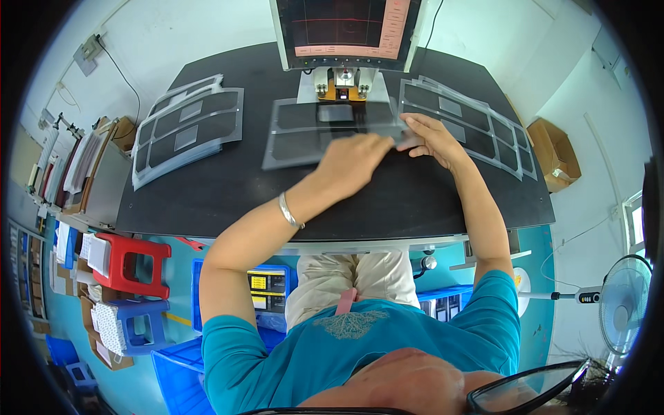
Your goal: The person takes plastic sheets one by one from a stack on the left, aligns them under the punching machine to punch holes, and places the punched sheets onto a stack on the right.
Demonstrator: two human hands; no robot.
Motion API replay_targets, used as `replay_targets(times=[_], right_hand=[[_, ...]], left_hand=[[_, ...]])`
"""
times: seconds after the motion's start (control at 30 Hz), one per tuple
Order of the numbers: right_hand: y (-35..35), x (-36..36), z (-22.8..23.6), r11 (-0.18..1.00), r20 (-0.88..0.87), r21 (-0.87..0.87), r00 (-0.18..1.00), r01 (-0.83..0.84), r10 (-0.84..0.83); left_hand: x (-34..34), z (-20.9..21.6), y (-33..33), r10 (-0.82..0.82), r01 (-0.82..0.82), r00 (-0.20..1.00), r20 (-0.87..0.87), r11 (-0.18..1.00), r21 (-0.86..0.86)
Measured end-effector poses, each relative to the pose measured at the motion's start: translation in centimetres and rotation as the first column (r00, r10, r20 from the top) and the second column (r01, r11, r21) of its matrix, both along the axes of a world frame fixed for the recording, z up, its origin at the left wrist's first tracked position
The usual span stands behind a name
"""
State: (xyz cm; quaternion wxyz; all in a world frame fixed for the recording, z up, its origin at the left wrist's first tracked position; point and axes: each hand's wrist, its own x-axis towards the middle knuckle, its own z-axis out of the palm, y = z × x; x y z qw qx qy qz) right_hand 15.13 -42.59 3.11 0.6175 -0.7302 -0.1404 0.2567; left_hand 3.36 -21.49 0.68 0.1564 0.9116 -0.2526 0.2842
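Note:
A clear plastic sheet (294, 146) with dark-looking panels and pale strips lies on the black table in front of a small machine. My left hand (354, 162), a silver bracelet at its wrist, reaches across to the sheet's near right corner. Its fingers are closed and slightly blurred; what they pinch is hidden. At the sheet's right edge my right hand (432, 140) has its thumb and fingers around the clear edge, fingertips close to those of the left hand.
Stacks of similar sheets lie left (187, 131) and right (477, 128) on the table (290, 207). At the back stand the machine (342, 84) and a monitor (349, 28). A cardboard box (553, 153) and a fan (624, 304) are at right, red (131, 266) and blue stools (142, 325) at left.

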Motion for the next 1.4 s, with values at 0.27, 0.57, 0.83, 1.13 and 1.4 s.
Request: replay_targets(times=[0.27, 0.57, 0.83, 1.13, 1.4], right_hand=[[-7.8, 5.3, -0.1, 0.901, 0.581, -0.345, 0.814, 0.264, -0.016], [-8.1, 6.4, -1.3, 0.892, 0.571, -0.303, 0.813, 0.334, -0.111], [-7.8, 6.7, -1.6, 0.886, 0.587, -0.306, 0.802, 0.347, -0.112], [-7.9, 6.2, -1.2, 0.925, 0.518, -0.261, 0.849, 0.275, -0.106], [-7.8, 7.9, -3.4, 0.895, 0.647, -0.198, 0.739, 0.4, -0.187]], left_hand=[[-0.1, 0.2, 0.2, 0.252, -0.242, 0.966, -0.058, 0.959, 0.149], [1.3, -1.5, 1.7, 0.338, -0.323, 0.941, -0.028, 0.917, 0.234], [0.9, -1.3, 2.1, 0.345, -0.327, 0.938, -0.033, 0.912, 0.248], [-0.3, 2.5, 9.6, 0.532, -0.509, 0.846, -0.034, 0.826, 0.244], [-2.3, 2.2, 18.8, 0.823, -0.719, 0.432, -0.369, 0.561, 0.409]])
